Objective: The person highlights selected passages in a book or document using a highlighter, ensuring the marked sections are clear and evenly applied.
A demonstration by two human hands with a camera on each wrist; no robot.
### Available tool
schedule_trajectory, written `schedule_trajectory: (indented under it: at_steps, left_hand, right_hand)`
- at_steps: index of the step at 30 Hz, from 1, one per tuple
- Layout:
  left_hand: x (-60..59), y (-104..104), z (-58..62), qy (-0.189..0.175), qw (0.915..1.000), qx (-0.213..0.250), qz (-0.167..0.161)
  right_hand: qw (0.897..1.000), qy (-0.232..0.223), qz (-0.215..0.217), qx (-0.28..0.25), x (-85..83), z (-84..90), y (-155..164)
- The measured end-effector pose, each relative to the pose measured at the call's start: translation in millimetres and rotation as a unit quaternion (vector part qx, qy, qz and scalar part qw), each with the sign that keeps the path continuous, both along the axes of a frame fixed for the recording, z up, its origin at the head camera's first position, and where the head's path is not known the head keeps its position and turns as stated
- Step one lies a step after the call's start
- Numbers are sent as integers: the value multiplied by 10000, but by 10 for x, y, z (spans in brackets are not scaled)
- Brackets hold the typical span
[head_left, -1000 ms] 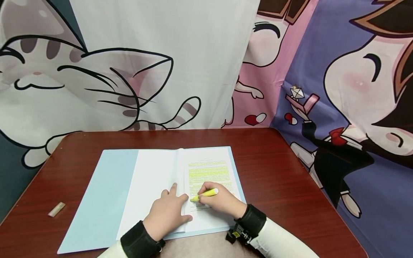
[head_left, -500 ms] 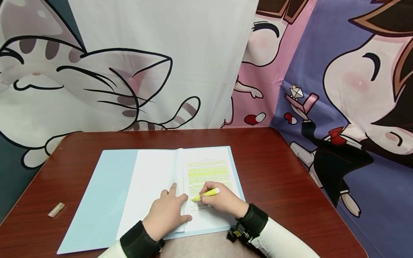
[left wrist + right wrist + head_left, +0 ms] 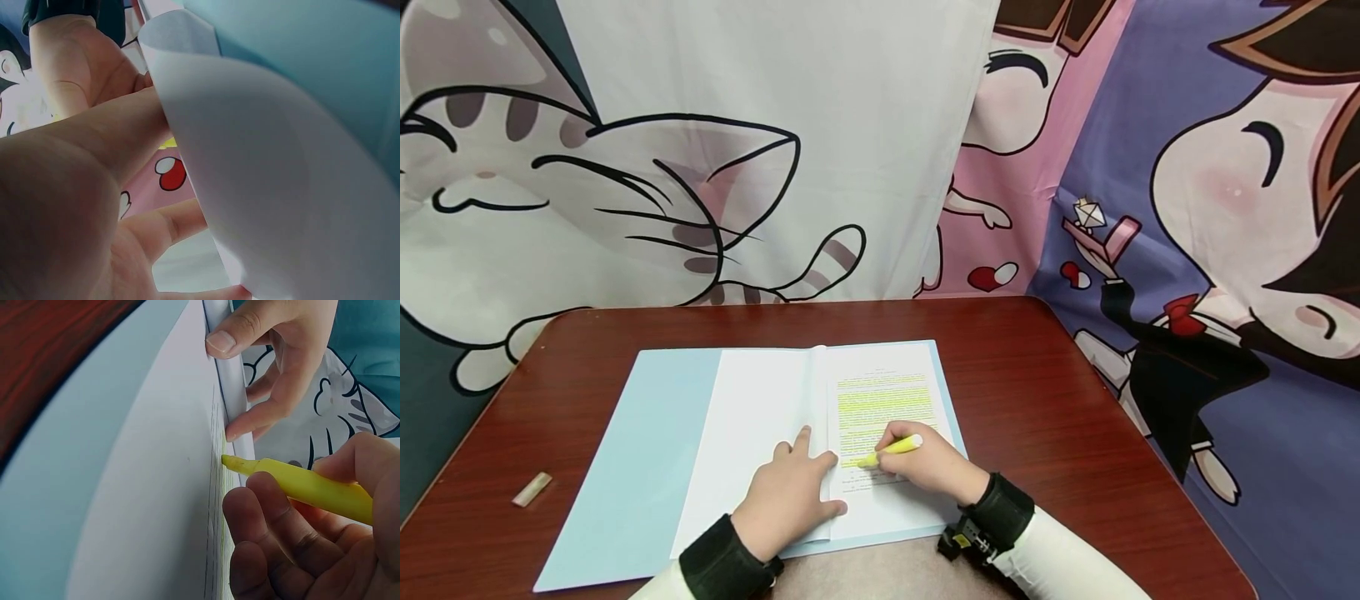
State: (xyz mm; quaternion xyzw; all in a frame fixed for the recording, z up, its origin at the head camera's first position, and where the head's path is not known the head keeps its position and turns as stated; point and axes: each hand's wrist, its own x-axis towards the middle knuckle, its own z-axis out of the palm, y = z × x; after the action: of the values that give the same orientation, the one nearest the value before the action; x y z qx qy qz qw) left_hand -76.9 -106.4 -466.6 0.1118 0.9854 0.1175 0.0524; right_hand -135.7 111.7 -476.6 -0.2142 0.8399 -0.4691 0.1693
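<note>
A light blue folder (image 3: 617,467) lies spread on the table, with white pages inside it. Its right-hand page (image 3: 880,517) carries printed text, much of it striped in yellow. My right hand (image 3: 928,462) pinches a yellow highlighter (image 3: 901,446), its chisel tip on a lower line of the text. In the right wrist view the highlighter (image 3: 319,487) sits between thumb and fingers, tip against the paper. My left hand (image 3: 790,496), fingers spread, rests across the inner fold and presses the pages. Seen from the left wrist, a white sheet (image 3: 250,156) curves up beside its fingertips.
A small pale block (image 3: 532,489) lies on the reddish-brown table (image 3: 1015,400) left of the folder. Cartoon-printed cloths (image 3: 880,150) hang behind and to the right. A beige surface (image 3: 865,575) shows at the near edge, between the forearms.
My right hand has slid a little to the right with the highlighter, its tip moving along the text line. The left hand has stayed in place.
</note>
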Motion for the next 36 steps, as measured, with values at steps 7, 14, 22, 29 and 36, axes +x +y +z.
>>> schedule_trajectory:
  at_steps: [7, 14, 22, 29, 36]
  left_hand:
    - [-4, 6, 14, -81, 10000, 10, 29]
    - [14, 12, 33, -19, 10000, 31, 6]
    - [13, 3, 15, 23, 10000, 14, 2]
    - [10, -7, 11, 5, 10000, 34, 11]
    - [7, -6, 0, 19, 10000, -6, 6]
  right_hand:
    - [10000, 37, -79, 39, 1, 15, 65]
    - [10000, -47, -79, -23, 6, 56, 146]
    - [10000, -24, -77, -40, 3, 57, 169]
    - [10000, -42, -10, -63, 4, 66, 169]
    - [9995, -27, 88, -294, -3, 80, 187]
